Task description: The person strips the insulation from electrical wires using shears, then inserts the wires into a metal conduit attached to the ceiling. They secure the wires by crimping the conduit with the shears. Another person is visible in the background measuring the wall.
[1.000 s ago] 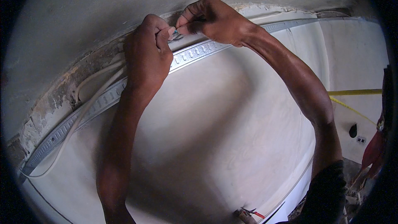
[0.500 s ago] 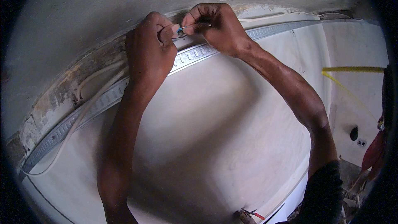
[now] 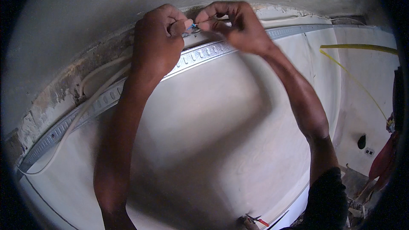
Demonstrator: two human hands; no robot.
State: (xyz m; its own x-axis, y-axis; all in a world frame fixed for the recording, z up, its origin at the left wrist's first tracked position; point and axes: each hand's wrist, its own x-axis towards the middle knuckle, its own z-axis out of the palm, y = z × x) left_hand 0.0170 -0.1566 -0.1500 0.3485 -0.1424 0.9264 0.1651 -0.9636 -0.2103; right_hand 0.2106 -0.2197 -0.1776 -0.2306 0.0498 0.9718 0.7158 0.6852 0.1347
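Note:
Both arms reach up to the top of the pale wall, where the hands meet above a metal channel [image 3: 200, 54]. A thin blue wire [image 3: 194, 25] shows between the fingertips. My left hand [image 3: 161, 38] is closed in a pinch on it. My right hand [image 3: 236, 24] pinches at the wire's end, thumb against forefinger, just right of the left fingertips. The fingers cover most of the wire, so how its tip looks cannot be made out.
White cables [image 3: 81, 113] loop over the channel at left. Below, a red-handled cutting tool [image 3: 257, 220] rests near the bottom edge. At right are a yellow strip [image 3: 358, 47], a wall outlet [image 3: 369, 151] and a dark oval hole or object [image 3: 361, 141]. Rough broken plaster [image 3: 38, 123] borders the ceiling.
The view has shifted slightly. My right hand has drawn a little to the right, away from the left one. The left hand keeps its pinch on the blue wire.

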